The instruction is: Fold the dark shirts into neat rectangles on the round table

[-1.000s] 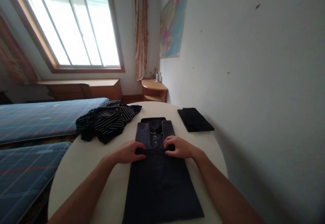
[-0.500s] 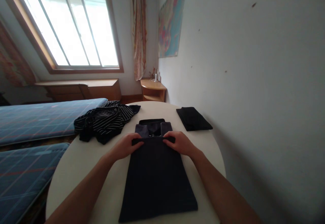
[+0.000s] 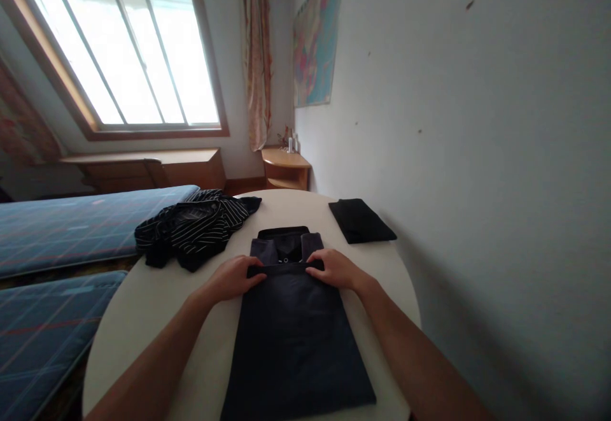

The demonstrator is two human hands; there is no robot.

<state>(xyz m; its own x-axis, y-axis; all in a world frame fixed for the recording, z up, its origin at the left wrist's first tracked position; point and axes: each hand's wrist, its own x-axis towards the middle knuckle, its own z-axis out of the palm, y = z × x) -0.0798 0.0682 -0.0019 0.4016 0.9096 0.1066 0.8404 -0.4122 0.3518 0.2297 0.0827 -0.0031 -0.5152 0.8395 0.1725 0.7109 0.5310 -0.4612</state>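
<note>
A dark navy garment [image 3: 296,344] lies folded lengthwise on the round white table [image 3: 138,319], its collar end pointing away from me. My left hand [image 3: 237,276] pinches the left corner of its folded-over edge, thumb below and fingers above. At the right corner of that same edge, my right hand [image 3: 334,269] pinches the cloth in a similar way. Just beyond the edge show the collar and a small round fastening. Part of the edge's corners is hidden under my fingers.
A crumpled black-and-white striped garment [image 3: 205,227] lies at the table's back left, and a folded black cloth [image 3: 361,220] at the back right. Blue plaid mattresses [image 3: 95,227] stand left of the table. A white wall [image 3: 477,185] rises along the right.
The folded edge has come slightly toward me in both hands, and the near end of the garment sits a little lower in view. The camera view has shifted slightly.
</note>
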